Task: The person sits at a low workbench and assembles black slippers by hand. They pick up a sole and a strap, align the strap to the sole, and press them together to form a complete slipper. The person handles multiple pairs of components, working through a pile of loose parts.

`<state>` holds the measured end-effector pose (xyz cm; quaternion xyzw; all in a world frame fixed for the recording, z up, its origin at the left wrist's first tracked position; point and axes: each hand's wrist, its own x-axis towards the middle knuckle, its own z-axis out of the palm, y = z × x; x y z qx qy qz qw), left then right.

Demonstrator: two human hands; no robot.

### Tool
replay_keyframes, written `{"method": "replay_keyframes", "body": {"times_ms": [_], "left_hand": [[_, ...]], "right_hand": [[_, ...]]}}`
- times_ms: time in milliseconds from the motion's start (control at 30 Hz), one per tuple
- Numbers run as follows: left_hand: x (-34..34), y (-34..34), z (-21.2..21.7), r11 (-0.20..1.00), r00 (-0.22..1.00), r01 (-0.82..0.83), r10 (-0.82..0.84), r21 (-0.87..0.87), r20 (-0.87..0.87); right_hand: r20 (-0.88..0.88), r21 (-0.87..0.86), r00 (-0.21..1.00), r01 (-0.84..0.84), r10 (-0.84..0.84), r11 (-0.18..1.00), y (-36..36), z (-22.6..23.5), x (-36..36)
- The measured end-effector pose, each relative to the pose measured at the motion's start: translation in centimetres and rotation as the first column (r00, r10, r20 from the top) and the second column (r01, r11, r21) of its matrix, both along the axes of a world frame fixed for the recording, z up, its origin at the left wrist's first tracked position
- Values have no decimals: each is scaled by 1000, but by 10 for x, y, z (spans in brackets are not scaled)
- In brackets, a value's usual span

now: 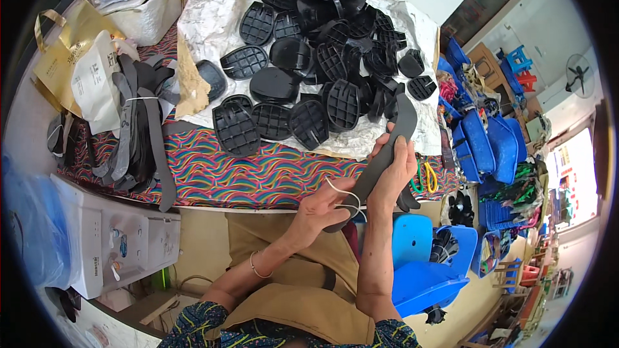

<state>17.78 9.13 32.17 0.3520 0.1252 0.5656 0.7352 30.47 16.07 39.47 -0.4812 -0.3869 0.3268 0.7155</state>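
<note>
My right hand [394,171] grips a long dark grey strip [393,135], an insole-shaped piece that points up toward the pile. My left hand [322,209] pinches the strip's lower end, where a thin white band [342,192] loops around it. Just beyond my hands lies a heap of black ribbed heel pieces [322,51] on crumpled white paper [213,13], which rests on a table with a wavy multicoloured cloth [238,174].
A bundle of dark grey strips [138,122] tied with a white band lies at the table's left. Beige bags [77,51] stand behind it. Blue plastic stools [425,264] and blue baskets [490,142] crowd the right. A white appliance [109,245] sits lower left.
</note>
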Motion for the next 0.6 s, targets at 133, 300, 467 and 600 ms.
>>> {"method": "replay_keyframes", "body": {"times_ms": [133,300,467,600], "left_hand": [[-14,1,-15,961,953,-212,243,176,-179],[-42,-16,1,863,894,-210,360,459,-267],[-61,-46,-5,886,866,211,27,413,-500],[-61,-42,7,830,727,-80,428,553,-537]], "right_hand": [[-68,2,997,23,-23,1000,0,1,-19],[-159,15,980,125,-121,992,15,-5,-4],[-163,59,983,97,-86,994,14,2,6],[-185,53,982,43,-32,998,5,6,0]]}}
